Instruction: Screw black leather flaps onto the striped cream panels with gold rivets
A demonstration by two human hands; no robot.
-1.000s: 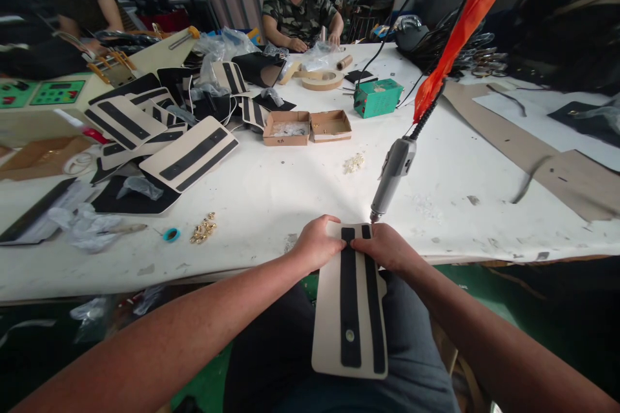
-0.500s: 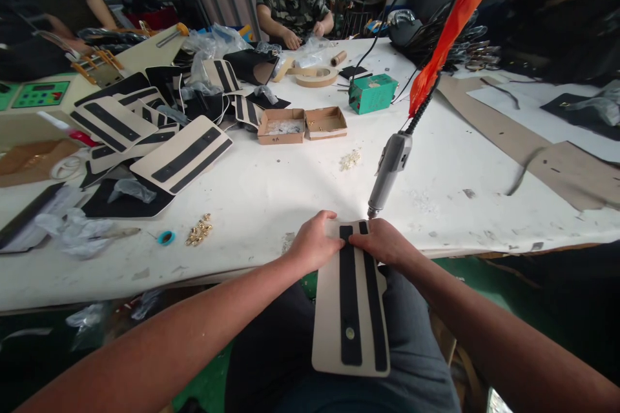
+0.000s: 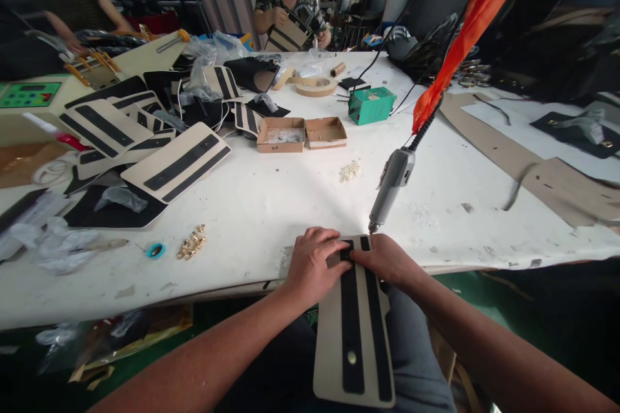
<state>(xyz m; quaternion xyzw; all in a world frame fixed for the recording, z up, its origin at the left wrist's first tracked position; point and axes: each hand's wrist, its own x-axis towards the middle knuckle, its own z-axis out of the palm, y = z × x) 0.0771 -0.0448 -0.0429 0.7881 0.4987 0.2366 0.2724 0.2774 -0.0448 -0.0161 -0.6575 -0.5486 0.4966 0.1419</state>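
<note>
A beige panel [image 3: 328,335] with two black strips slopes from the table's front edge down over my lap. One strip carries a round metal snap [image 3: 351,357] near its lower end. My right hand [image 3: 385,259] grips the panel's top right corner, thumb on the upper face. Over the top left part lies my left hand [image 3: 314,264], fingers bent, with forefinger and thumb closing in at the upper end of the wider strip; whatever is between them is too small to make out. Just beyond my right thumb hangs a grey electric screwdriver [image 3: 392,184], its tip by the panel's top edge.
Gold-coloured fasteners [image 3: 192,242] and a blue ring [image 3: 155,251] lie at left, near similar striped panels [image 3: 177,161]. Pale small parts [image 3: 350,171], cardboard boxes [image 3: 281,135] and a green box [image 3: 372,106] stand farther back. A co-worker [image 3: 290,13] sits opposite, holding a striped panel.
My left hand has shifted from gripping the panel's left edge to lying over its top, fingers at the strip. My right hand keeps its grip. The co-worker opposite has raised a striped panel.
</note>
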